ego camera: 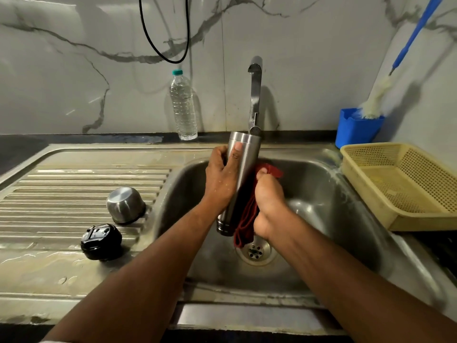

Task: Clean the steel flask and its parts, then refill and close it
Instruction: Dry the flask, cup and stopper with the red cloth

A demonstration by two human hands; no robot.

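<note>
Left hand (222, 179) grips the tall brushed-steel flask (241, 174) mouth-down over the steel sink (321, 194), probably so it drains. Right hand (268, 201) fingers clamp a dark red cloth (244, 224) against its side, scrubbing.

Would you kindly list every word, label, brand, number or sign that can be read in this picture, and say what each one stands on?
None can be read.
Black stopper: pale marks on its top, too small and blurred to read.
Water bottle: no label shows.
Steel flask: no print shows.
</note>
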